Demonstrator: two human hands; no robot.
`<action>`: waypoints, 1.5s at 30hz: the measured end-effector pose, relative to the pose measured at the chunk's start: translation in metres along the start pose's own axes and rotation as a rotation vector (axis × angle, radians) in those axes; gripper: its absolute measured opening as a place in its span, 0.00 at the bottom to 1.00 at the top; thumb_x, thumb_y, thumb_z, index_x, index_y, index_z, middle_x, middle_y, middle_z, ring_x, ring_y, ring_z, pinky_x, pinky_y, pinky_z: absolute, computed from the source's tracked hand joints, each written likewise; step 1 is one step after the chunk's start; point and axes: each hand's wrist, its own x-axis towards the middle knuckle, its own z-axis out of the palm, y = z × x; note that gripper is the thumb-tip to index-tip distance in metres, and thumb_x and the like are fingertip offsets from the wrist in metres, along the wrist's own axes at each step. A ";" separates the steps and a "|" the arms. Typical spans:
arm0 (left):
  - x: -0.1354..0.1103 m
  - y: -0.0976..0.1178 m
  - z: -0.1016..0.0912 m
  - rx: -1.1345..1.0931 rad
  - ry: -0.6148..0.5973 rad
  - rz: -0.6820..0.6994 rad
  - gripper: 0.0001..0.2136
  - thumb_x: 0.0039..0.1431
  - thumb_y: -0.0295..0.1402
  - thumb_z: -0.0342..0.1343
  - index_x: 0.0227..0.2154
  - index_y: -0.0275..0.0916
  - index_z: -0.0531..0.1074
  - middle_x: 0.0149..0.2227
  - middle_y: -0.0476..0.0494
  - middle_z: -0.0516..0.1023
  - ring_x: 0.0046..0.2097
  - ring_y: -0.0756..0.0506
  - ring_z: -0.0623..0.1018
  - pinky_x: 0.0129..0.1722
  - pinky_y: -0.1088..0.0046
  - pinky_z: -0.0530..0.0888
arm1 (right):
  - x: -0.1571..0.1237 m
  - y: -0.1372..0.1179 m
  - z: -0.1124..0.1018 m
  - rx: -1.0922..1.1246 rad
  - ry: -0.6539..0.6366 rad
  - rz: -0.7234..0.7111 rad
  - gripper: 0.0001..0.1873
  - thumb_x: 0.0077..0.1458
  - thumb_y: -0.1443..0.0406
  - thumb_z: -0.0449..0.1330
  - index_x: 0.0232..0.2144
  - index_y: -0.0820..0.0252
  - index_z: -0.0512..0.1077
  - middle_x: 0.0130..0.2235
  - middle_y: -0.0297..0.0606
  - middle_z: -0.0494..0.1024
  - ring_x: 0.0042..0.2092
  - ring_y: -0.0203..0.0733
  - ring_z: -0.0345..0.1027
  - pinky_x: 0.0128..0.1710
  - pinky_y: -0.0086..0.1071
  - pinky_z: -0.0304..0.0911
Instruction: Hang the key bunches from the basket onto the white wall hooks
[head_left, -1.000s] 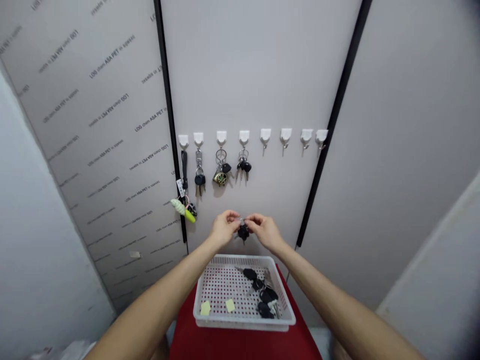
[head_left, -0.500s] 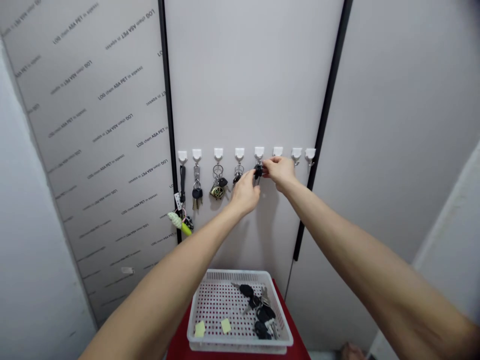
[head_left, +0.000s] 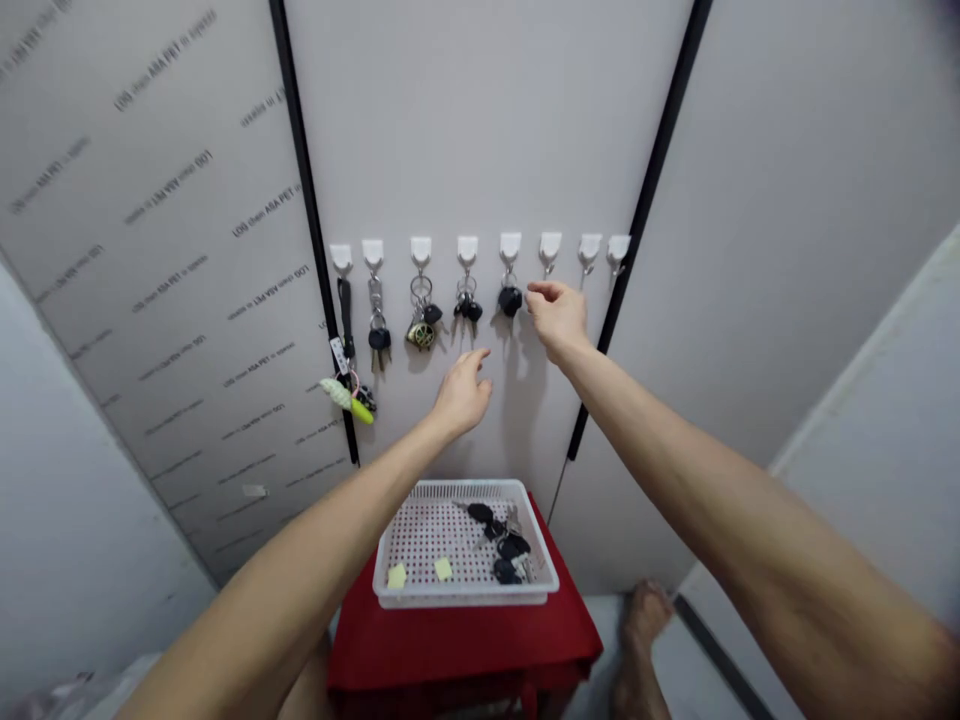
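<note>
The black car key (head_left: 510, 300) hangs from the fifth white hook (head_left: 511, 248), upper centre; my right hand (head_left: 556, 318), half-curled and empty, is just beside it, while my open, empty left hand (head_left: 461, 395) is lower, above the white plastic basket (head_left: 465, 597) at bottom centre

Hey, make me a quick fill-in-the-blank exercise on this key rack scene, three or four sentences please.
Of the eight white wall hooks, ____ hang empty.
The right hand is nearest the black key fob on the ____ hook from the left.
The white plastic basket sits on a ____ cover.
Two ____ squares lie in the basket.

Missing words: three; fifth; red; yellow.
</note>
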 end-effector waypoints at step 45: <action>-0.007 0.010 0.047 -0.405 -0.154 -0.043 0.16 0.43 0.23 0.45 0.39 0.36 0.60 0.39 0.45 0.68 0.37 0.52 0.69 0.39 0.75 0.65 | -0.051 0.042 -0.045 -0.023 -0.327 0.026 0.08 0.38 0.67 0.51 0.24 0.63 0.67 0.22 0.33 0.70 0.25 0.32 0.63 0.28 0.28 0.60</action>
